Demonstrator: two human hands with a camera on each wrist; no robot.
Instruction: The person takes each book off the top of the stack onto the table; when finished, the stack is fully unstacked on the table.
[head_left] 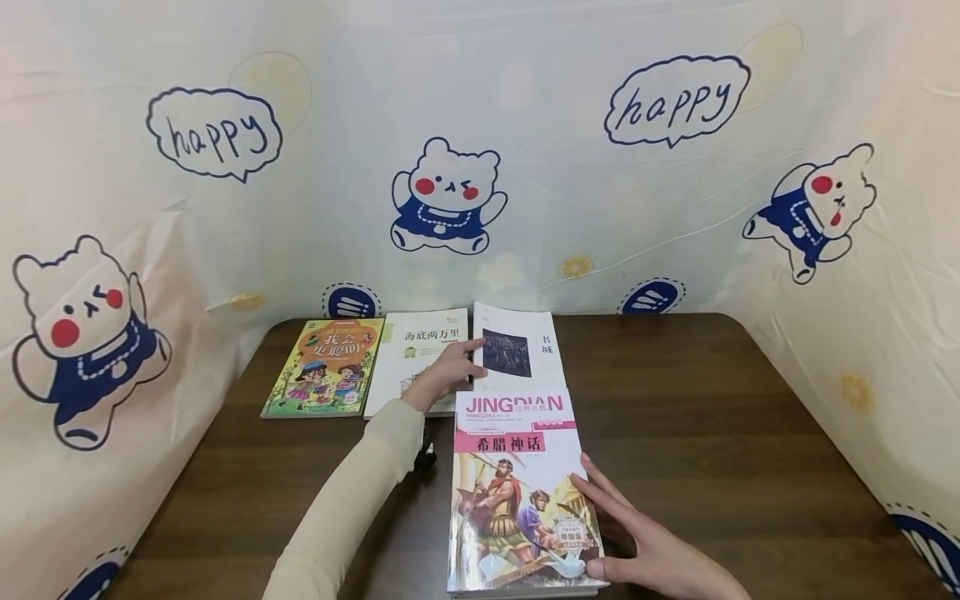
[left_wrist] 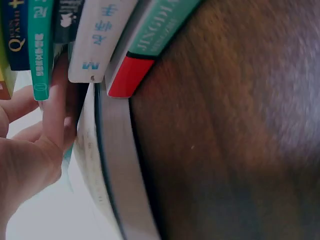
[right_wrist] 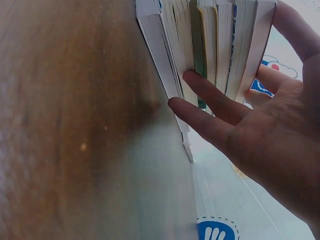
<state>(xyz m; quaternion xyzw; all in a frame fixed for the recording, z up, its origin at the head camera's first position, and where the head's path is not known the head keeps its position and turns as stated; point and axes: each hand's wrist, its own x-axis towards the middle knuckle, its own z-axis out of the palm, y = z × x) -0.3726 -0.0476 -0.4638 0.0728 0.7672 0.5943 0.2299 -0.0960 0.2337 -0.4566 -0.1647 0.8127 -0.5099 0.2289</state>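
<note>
Stack of bks [right_wrist: 224, 50] stands on near part of the table [head_left: 720, 458], glossy top bk [head_left: 517, 492] face up w/ pink title band & painted figures. Several vols deep, so prob. heavy as a whole, tho each alone shd be light to moderate. Covers look like paperback: apt to bend at corners, and pages may fan if only a few leaves get pinched. Gloss suggests slippery, so top bk cd slide on the one below. Best hold: thumb on cover near R edge, fingers under same edge, taking cover + page block together; not fragile, but corners may crease.

R hand [head_left: 645, 537] is spread fairly wide along stack's R side, thumb at top bk's near corner, nothing gripped. L hand [head_left: 448, 367] reaches past stack's L side, fingers slightly apart, tips at L edge of white bk [head_left: 517, 350]; no firm grip seen. White bk lies flat just beyond stack, near end hidden; thickness unclear, prob. same smooth, bendy cover. L of it, in a row: pale bk [head_left: 412, 350], then yellow kids' bk [head_left: 324, 368]. Behind, printed cloth [head_left: 555, 200] w/ bears.
</note>
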